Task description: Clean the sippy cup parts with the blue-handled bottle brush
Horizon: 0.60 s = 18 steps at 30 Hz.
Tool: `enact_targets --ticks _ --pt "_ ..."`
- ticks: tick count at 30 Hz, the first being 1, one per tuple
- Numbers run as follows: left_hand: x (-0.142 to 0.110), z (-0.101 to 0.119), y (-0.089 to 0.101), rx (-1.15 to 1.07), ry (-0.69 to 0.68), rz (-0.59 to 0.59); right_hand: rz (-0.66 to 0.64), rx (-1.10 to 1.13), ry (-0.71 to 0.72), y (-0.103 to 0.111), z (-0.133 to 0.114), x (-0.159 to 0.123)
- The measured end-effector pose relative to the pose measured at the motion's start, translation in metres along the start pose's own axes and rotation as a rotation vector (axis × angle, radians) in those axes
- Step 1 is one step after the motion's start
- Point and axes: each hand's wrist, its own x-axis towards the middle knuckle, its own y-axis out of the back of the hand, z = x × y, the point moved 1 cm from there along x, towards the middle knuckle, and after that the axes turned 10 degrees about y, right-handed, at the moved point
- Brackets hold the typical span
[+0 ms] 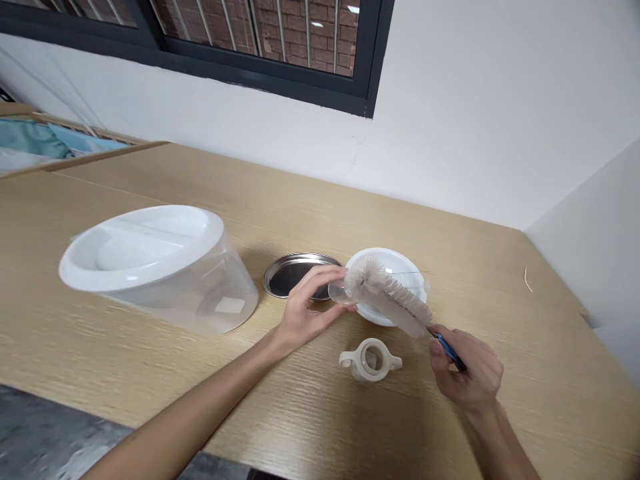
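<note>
My right hand (465, 367) is closed around the blue handle of a bottle brush (395, 300), whose white bristles point up and to the left. My left hand (313, 303) has its fingers curled round a small clear container (339, 292), just left of the brush tip. The brush head covers part of this container, so I cannot tell whether the two touch. Behind the brush is a white bowl (376, 255). In front of it, on the table, stands a white two-handled ring piece (370, 360), its round opening facing up.
A large translucent bin (220, 293) with a white lid (145, 247) stands on the wooden table (280, 413) at the left. Behind my left hand lies a round metal tray (280, 273). A thin pale strip (527, 279) is at the right, and a white wall rises behind.
</note>
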Motion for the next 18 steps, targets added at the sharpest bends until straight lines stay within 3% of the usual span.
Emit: enact_targets --ticks 18 --pt "-0.0020 -0.0025 -0.0010 -0.072 0.040 0.001 -0.008 -0.049 -0.022 -0.0011 -0.0022 0.0037"
